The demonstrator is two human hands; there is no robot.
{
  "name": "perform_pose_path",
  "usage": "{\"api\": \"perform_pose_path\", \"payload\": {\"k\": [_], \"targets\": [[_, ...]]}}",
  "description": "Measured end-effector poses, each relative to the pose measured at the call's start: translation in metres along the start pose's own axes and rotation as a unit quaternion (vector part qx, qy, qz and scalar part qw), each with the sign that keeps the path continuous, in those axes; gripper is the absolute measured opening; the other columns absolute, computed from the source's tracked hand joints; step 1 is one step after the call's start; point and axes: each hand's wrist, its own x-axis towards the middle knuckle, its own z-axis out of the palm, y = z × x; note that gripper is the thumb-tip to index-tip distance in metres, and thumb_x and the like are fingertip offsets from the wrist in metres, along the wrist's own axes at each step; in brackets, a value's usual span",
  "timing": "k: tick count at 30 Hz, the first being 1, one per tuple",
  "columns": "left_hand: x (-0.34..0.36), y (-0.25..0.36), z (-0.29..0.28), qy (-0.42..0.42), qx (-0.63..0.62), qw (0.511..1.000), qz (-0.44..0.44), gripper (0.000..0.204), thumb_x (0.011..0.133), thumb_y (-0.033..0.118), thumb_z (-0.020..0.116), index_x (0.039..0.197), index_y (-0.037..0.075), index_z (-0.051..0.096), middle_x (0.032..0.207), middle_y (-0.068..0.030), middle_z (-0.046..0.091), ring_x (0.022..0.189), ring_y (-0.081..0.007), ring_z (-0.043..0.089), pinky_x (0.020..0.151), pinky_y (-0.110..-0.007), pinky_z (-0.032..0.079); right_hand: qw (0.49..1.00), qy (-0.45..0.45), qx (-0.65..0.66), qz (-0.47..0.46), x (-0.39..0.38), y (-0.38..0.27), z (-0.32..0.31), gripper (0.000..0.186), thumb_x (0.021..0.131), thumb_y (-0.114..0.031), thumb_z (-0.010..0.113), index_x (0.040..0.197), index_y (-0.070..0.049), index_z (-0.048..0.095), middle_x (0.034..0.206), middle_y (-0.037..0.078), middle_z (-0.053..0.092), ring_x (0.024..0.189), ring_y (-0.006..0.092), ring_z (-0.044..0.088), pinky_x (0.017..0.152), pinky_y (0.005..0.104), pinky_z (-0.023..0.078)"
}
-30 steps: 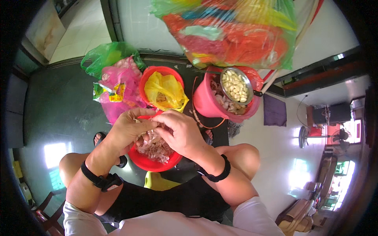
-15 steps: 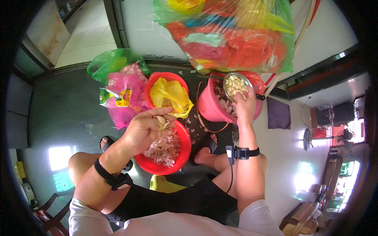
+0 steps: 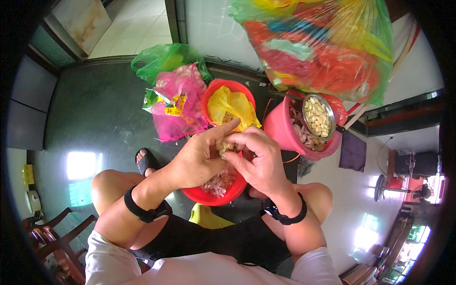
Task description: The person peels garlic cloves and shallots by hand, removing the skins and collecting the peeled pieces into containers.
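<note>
Over the red basin (image 3: 209, 198) of papery garlic skins (image 3: 221, 184), my two hands meet. My left hand (image 3: 199, 156) is curled around garlic cloves (image 3: 227, 147), with its index finger reaching out. The thumb and fingers of my right hand (image 3: 260, 159) pinch at the same cloves; how many there are is hidden. Peeled cloves (image 3: 317, 116) fill a metal bowl (image 3: 327, 137) with a dark handle. It rests on the pink bucket (image 3: 275, 124), which holds more garlic skins (image 3: 300, 133).
Beyond my hands a second red basin (image 3: 205, 100) holds a yellow plastic bag (image 3: 228, 102). To its left lie a pink mesh bag of garlic (image 3: 178, 104) and a green bag (image 3: 166, 59). A large bag of coloured plastic (image 3: 318, 47) looms at the upper right.
My right hand has come from the metal bowl to my left hand and now grips at the cloves there. My left fingers have curled in. The whole view has shifted.
</note>
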Motion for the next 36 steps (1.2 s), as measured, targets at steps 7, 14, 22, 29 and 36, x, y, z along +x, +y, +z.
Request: {"api": "perform_pose_path", "payload": {"k": [7, 14, 22, 29, 36], "targets": [[-0.005, 0.005, -0.01, 0.009, -0.069, 0.997, -0.017, 0.063, 0.094, -0.012, 0.066, 0.154, -0.003, 0.048, 0.132, -0.0019, 0.065, 0.117, -0.0086, 0.058, 0.102, -0.027, 0.048, 0.996, -0.026, 0.079, 0.043, 0.009, 0.009, 0.01, 0.013, 0.09, -0.004, 0.079, 0.097, -0.003, 0.068, 0.085, 0.01, 0.065, 0.072, 0.0234, 0.065, 0.067, 0.0344, 0.051], [-0.008, 0.003, -0.013, 0.025, -0.04, 0.998, -0.031, 0.053, 0.101, -0.004, 0.061, 0.152, -0.005, 0.049, 0.127, -0.0017, 0.065, 0.114, -0.0071, 0.058, 0.1, -0.026, 0.048, 0.991, 0.081, -0.077, -0.076, 0.008, 0.009, 0.043, 0.01, 0.097, 0.001, 0.062, 0.105, -0.001, 0.057, 0.089, 0.018, 0.06, 0.081, 0.0406, 0.062, 0.071, 0.047, 0.05], [-0.005, 0.005, -0.007, 0.133, -0.323, 0.936, -0.041, 0.048, 0.094, -0.009, 0.049, 0.141, -0.006, 0.058, 0.12, -0.0126, 0.071, 0.112, -0.0222, 0.069, 0.103, -0.034, 0.053, 0.911, 0.137, 0.338, 0.191, 0.005, 0.015, 0.03, 0.015, 0.112, -0.015, 0.05, 0.109, -0.005, 0.061, 0.086, 0.003, 0.066, 0.058, 0.0067, 0.05, 0.052, 0.0225, 0.039], [-0.012, 0.011, -0.004, 0.16, -0.007, 0.986, 0.038, 0.043, 0.086, -0.005, 0.077, 0.128, 0.002, 0.069, 0.095, -0.0003, 0.065, 0.085, -0.0107, 0.061, 0.081, -0.024, 0.05, 0.796, 0.082, 0.537, 0.268, 0.0, 0.011, 0.022, 0.013, 0.106, -0.016, 0.064, 0.115, -0.006, 0.066, 0.092, 0.004, 0.074, 0.056, 0.0055, 0.052, 0.049, 0.0192, 0.039], [-0.006, 0.01, -0.004, 0.19, 0.183, 0.951, 0.164, 0.028, 0.082, -0.001, 0.083, 0.109, 0.004, 0.08, 0.096, -0.006, 0.072, 0.091, -0.017, 0.068, 0.084, -0.03, 0.055, 0.749, 0.069, 0.591, 0.293, -0.002, 0.005, 0.033, 0.011, 0.105, -0.019, 0.066, 0.109, -0.008, 0.064, 0.092, 0.006, 0.071, 0.058, 0.007, 0.052, 0.051, 0.0197, 0.037]]}}
